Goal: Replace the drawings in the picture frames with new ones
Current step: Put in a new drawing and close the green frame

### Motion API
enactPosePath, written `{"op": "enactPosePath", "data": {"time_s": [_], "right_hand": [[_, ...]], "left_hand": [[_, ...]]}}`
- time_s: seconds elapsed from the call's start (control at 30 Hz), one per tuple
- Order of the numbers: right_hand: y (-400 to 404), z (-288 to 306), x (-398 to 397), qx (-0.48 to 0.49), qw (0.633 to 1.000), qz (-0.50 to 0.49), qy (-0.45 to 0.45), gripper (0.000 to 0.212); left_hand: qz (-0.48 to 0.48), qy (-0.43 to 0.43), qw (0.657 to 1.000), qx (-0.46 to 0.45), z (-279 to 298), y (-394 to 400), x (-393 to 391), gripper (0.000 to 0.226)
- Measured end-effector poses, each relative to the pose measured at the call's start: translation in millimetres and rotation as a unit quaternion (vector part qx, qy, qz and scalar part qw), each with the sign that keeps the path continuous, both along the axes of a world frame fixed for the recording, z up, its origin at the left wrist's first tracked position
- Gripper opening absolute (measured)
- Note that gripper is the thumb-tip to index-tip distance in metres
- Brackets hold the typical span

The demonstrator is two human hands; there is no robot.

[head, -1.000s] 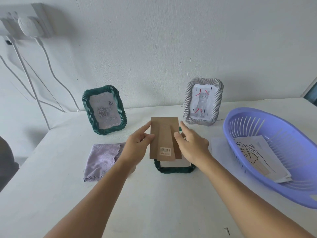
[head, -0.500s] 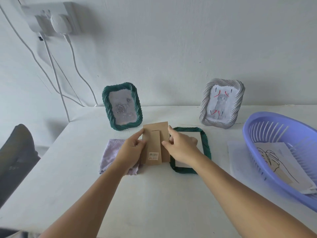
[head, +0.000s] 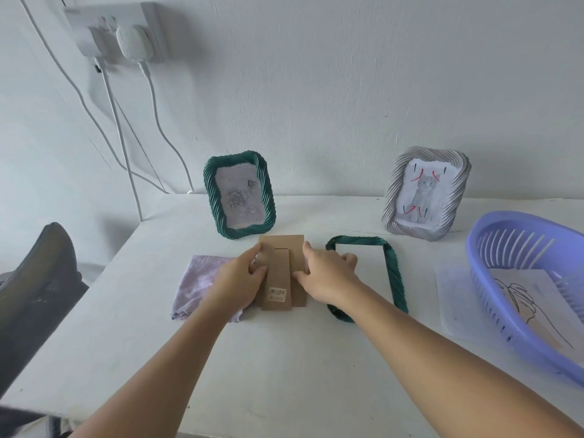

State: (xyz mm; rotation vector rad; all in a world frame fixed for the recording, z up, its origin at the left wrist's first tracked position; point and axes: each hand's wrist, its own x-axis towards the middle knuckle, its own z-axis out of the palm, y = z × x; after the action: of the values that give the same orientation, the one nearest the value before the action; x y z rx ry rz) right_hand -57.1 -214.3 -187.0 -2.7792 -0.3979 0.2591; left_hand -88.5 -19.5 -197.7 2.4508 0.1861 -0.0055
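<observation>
Though unreadable, barcode sticker (head: 277,294) on backing board (head: 281,248)

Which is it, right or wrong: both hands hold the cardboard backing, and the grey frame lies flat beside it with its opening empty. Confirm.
Wrong in one respect. The frame lying flat beside the backing is the green frame, not the grey one; the grey frame stands upright at the wall with a cat drawing in it. The head view shows this. The left hand and right hand do hold the backing.

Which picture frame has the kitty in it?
Look along the white wall at the back of the table. The cat frame stands upright on the right, near the purple basket. It alone is grey; the other frames are dark green.
</observation>
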Motion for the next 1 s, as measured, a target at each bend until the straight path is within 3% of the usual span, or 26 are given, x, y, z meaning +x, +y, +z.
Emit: {"op": "enactPosePath", "data": {"time_s": [0.2, 0.33, 0.47, 0.67, 0.87, 1.0], "right_hand": [[-1, 2, -6, -0.105, 0.993, 0.043, -0.032, 0.05], [-1, 0, -7, -0.11, 0.992, 0.043, -0.046, 0.05], [-10, 0, -9, -0.062, 0.995, 0.036, -0.073, 0.049], [-59, 5, -9, 0.013, 0.989, -0.068, -0.128, 0.043], [-104, -2, -9, -0.001, 0.982, -0.152, -0.108, 0.048], [-118, -8, -12, -0.019, 0.98, -0.171, -0.099, 0.04]], "left_hand": [[-0.063, 0.009, 0.994, 0.083, 2, -7, 1, 0.038], [-0.068, 0.025, 0.992, 0.103, 2, -4, 5, 0.035], [-0.044, 0.022, 0.995, 0.088, 5, -7, 5, 0.047], [-0.054, -0.045, 0.994, 0.082, 18, -49, 17, 0.048], [-0.106, 0.0, 0.99, 0.088, 21, -98, 29, 0.05], [-0.124, 0.03, 0.99, 0.063, 17, -108, 30, 0.05]]}}
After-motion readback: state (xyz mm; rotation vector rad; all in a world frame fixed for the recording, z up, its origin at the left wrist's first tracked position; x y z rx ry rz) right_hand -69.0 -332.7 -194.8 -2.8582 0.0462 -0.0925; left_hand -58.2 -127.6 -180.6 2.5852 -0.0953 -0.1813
